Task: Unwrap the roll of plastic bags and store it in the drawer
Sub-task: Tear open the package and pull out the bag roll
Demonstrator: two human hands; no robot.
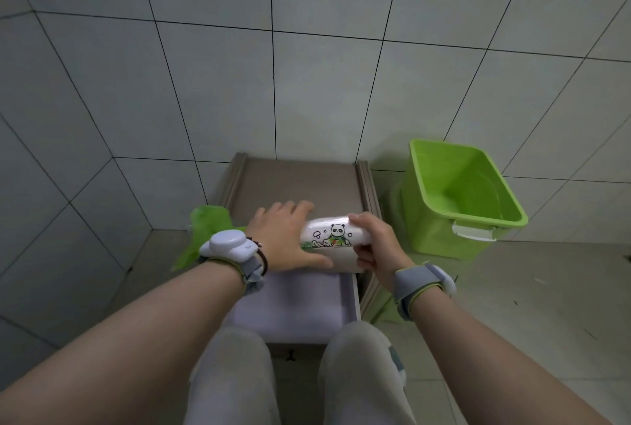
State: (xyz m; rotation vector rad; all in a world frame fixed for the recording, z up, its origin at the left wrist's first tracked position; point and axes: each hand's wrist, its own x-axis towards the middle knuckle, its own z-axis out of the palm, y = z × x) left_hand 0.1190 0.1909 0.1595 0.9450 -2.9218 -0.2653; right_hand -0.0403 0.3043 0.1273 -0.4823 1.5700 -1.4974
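Observation:
A white roll of plastic bags [333, 236], printed with a panda and green lettering, lies sideways at the front edge of a small brown cabinet top [297, 185]. My left hand [285, 236] wraps around the roll's left end. My right hand [374, 247] grips its right end, thumb on top. Just below the roll, the drawer [290, 305] stands pulled out towards me, showing a pale lilac bottom with nothing visible in it. I cannot tell whether the roll's wrapper is still on.
A bright green plastic bin [461, 199] with a white latch stands on the floor right of the cabinet. Crumpled green plastic [201, 230] hangs at the cabinet's left side. Tiled walls close in behind and left. My knees sit under the drawer front.

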